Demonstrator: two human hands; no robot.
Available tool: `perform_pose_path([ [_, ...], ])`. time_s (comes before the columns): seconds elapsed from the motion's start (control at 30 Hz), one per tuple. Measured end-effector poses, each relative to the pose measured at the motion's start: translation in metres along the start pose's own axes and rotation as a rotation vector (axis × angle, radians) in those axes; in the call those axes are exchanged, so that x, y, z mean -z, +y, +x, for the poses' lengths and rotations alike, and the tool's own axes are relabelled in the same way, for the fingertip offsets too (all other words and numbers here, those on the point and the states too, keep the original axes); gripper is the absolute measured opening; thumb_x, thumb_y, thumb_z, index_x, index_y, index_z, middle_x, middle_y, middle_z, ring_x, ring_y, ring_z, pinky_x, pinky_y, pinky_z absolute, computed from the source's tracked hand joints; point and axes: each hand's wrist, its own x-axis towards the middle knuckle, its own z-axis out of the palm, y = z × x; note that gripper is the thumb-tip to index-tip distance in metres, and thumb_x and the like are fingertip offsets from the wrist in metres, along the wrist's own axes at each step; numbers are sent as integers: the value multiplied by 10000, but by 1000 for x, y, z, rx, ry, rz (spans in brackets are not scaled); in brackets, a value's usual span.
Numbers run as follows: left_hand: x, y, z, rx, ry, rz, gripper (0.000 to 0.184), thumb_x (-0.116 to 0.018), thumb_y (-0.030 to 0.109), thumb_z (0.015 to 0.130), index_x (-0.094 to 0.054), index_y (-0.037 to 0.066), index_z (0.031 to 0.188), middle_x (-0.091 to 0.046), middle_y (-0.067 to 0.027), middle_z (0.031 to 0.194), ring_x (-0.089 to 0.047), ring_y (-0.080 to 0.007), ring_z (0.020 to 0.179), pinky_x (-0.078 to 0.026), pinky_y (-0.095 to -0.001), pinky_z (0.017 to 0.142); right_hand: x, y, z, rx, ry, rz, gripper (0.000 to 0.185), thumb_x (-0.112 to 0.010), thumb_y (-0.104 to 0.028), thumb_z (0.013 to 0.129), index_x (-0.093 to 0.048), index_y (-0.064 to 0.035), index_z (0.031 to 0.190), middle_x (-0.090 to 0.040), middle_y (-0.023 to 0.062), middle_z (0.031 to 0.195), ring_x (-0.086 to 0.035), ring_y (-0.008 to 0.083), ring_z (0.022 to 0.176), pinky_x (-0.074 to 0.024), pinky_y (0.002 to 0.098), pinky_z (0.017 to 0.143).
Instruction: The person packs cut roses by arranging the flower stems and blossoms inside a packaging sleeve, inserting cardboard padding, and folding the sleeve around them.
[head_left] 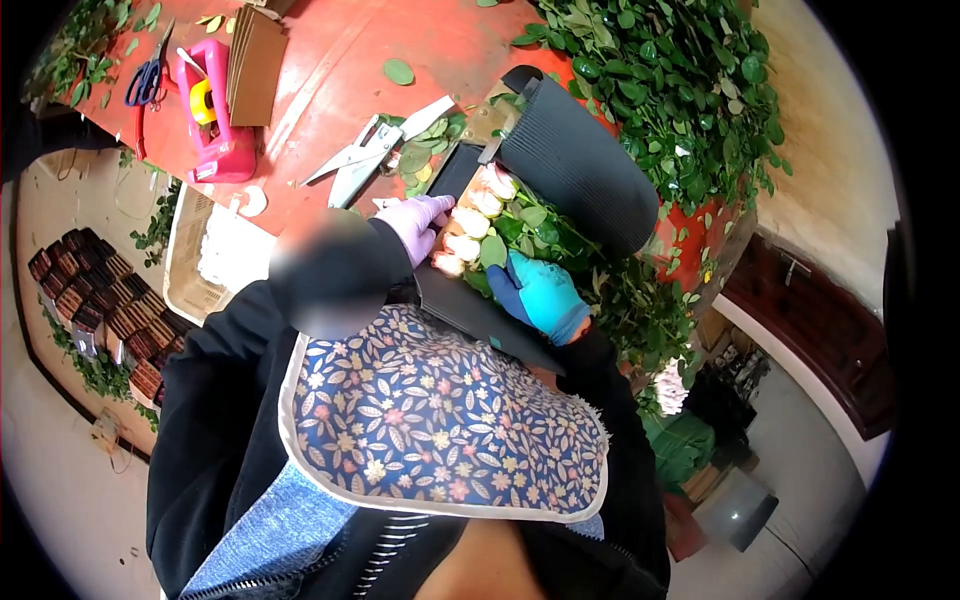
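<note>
Several pale pink and white roses (468,232) lie in a row on a black ribbed holder (575,160), their leafy stems pointing right. My left hand (414,225), in a thin lilac glove, is at the left end of the holder, just left of the rose heads, with its fingers pressed together; whether anything is between them is hidden. My right hand (545,295), in a blue glove, rests on the leaves and stems below the blooms, its fingers round them. A white stapler-like tool (365,160) lies on the red table behind my left hand.
On the red table (330,60) are a pink tape dispenser (225,150), scissors (150,80) and cardboard pieces (255,65) at the left. Piled greenery (680,100) stands at the right. A crate (190,250) with white material sits beside the table's left edge.
</note>
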Motion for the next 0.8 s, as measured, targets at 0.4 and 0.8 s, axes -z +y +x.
perform_pose_path([
  [0.4, 2, -12, 28, 109, -214, -159, 639, -453, -162, 779, -498, 23, 1390, -621, -65, 901, -641, -154, 776, -553, -285, 724, -4, 2, -3, 48, 119, 59, 236, -651, -267, 912, -607, -36, 896, -629, 164, 725, -620, 367, 649, -489, 452, 590],
  [0.8, 40, 40, 25, -623, -254, 607, 255, -632, 267, 884, -642, 153, 1111, -622, -67, 954, -653, -274, 853, -529, -392, 710, 23, -28, 2, 223, -75, -205, 243, -558, -307, 930, -662, -94, 876, -680, 117, 720, -668, 308, 646, -507, 452, 583],
])
